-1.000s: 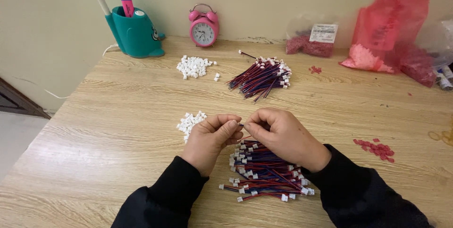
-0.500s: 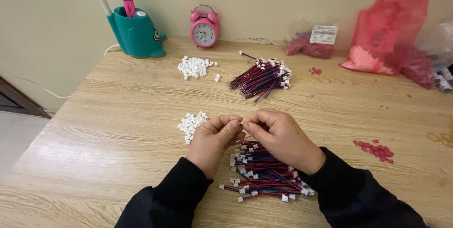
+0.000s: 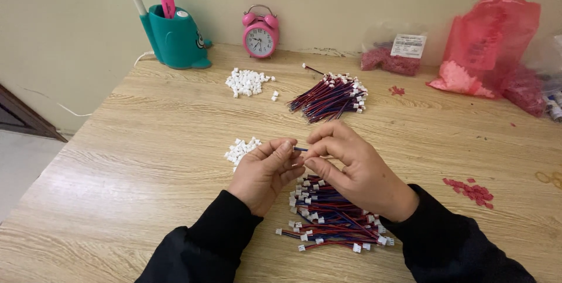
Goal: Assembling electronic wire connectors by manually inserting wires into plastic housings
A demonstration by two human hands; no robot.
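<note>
My left hand [image 3: 264,170] and my right hand [image 3: 350,166] meet above the wooden table [image 3: 146,160], both pinching a short red-and-blue wire lead [image 3: 300,149] between fingertips. Whether the left fingers also hold a white connector is hidden. Beneath the hands lies a pile of red-and-blue wire leads with white connectors [image 3: 328,215]. A small heap of loose white connectors [image 3: 240,149] sits just left of my left hand.
Farther back lie a second bundle of wire leads [image 3: 329,95] and a bigger heap of white connectors [image 3: 248,81]. Along the wall stand a teal pen holder [image 3: 174,39], a pink alarm clock [image 3: 260,36] and red plastic bags [image 3: 489,43]. Red bits [image 3: 471,191] lie at right.
The hands have drawn slightly apart, so the short wire end now shows between the fingertips. Everything on the table stays where it was.
</note>
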